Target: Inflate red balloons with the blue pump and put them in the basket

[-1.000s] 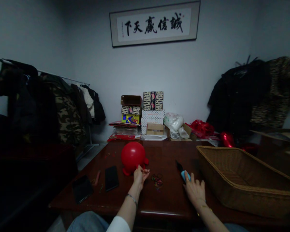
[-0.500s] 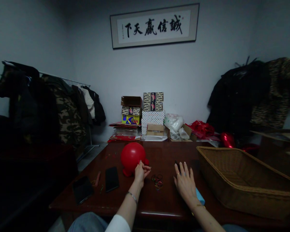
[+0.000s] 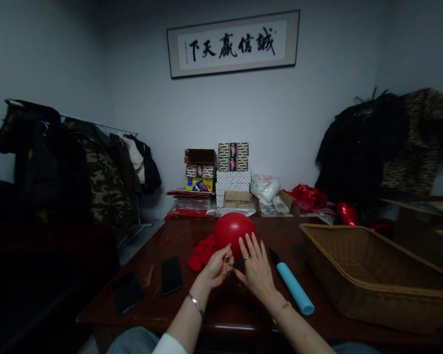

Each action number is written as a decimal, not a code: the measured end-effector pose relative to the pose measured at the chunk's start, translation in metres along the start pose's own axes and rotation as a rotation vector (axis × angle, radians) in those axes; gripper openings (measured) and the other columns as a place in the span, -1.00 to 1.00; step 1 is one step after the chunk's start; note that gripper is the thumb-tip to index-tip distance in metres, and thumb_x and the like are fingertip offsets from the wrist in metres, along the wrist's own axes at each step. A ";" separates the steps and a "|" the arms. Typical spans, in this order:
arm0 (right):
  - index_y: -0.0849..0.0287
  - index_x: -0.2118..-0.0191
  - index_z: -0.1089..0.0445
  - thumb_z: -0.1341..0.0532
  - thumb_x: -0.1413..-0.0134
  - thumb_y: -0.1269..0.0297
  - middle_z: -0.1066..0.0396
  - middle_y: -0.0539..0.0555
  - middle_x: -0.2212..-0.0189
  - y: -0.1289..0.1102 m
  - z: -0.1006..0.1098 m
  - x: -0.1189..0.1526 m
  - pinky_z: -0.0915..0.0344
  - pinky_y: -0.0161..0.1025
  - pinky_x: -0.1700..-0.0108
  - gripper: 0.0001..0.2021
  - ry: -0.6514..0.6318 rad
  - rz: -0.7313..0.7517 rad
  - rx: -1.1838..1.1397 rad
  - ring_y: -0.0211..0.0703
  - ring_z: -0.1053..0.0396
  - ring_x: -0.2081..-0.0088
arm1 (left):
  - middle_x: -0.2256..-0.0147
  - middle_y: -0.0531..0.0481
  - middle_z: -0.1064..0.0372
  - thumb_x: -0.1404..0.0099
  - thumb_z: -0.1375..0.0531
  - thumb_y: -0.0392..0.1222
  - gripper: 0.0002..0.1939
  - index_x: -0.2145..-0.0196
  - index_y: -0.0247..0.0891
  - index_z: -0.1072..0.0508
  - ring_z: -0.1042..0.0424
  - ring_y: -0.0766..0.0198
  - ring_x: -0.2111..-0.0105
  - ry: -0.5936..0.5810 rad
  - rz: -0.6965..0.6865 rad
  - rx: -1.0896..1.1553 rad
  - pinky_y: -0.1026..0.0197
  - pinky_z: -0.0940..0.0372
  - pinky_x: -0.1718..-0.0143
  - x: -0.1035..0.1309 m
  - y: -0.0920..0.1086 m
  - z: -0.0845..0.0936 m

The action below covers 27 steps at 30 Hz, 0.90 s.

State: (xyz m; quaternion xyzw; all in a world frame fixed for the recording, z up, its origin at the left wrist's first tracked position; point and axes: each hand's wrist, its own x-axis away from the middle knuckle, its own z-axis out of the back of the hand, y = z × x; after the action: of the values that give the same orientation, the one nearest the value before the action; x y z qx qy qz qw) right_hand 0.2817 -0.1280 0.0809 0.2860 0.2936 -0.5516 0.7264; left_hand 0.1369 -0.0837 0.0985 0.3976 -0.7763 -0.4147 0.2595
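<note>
A round, inflated red balloon [image 3: 233, 231] is over the middle of the table, just beyond my hands. My left hand [image 3: 218, 266] is closed in a pinch at its near left side; the balloon's neck is hidden behind the fingers. My right hand [image 3: 258, 269] is open, fingers spread against the balloon's near right side. Left of the balloon lies a heap of limp red balloons [image 3: 202, 253]. A light blue hand pump [image 3: 294, 287] with a dark nozzle lies to the right of my right hand. Small rubber bands [image 3: 240, 285] show partly between my wrists.
A wicker basket [image 3: 376, 295] fills the table's right side. Two dark flat devices [image 3: 172, 275] and a small red stick-like item [image 3: 149, 275] lie at left. Stacked boxes [image 3: 233, 182] and plastic bags [image 3: 265, 188] stand at the back. Coats hang on both sides.
My right hand has left the pump and moved left to the balloon. The balloon has shifted right, uncovering the limp red heap. My left hand stays pinched, slightly nearer me.
</note>
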 end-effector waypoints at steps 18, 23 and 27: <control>0.12 -0.22 0.01 -0.26 0.16 0.16 0.04 0.27 -0.21 -0.013 0.008 0.006 0.35 0.18 -0.17 -0.22 -0.130 -0.135 -0.053 0.17 0.25 -0.25 | 0.51 -0.15 -0.46 -0.11 -0.25 -0.16 -0.86 0.55 -0.22 -0.42 -0.49 0.00 0.31 0.194 -0.461 -1.420 0.07 -0.32 0.20 0.037 0.049 -0.003; 0.12 -0.23 0.09 -0.28 0.23 0.14 0.00 0.17 -0.20 -0.009 0.012 0.006 0.26 0.07 -0.20 -0.14 -0.240 -0.184 -0.390 0.04 0.21 -0.25 | -0.11 -0.20 -0.21 -0.30 0.00 -0.34 -0.64 -0.05 -0.30 -0.28 -0.13 0.13 -0.14 -0.071 -0.789 -2.082 0.07 -0.13 -0.10 0.048 0.047 -0.014; 0.15 -0.20 0.09 -0.29 0.25 0.14 0.08 0.20 -0.23 0.003 0.016 0.007 0.13 0.00 -0.20 -0.14 -0.258 -0.170 -0.704 -0.03 0.24 -0.26 | -0.10 -0.17 -0.22 -0.34 0.06 -0.30 -0.61 -0.10 -0.35 -0.22 -0.13 0.18 -0.14 -0.164 -1.057 -2.232 0.10 -0.14 -0.12 0.053 0.040 -0.011</control>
State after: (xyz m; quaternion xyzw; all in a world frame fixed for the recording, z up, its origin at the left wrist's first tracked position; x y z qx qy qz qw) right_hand 0.2876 -0.1437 0.0871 -0.0781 0.3939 -0.5068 0.7629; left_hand 0.0997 -0.1191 0.1417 0.1965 0.2435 -0.9268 0.2077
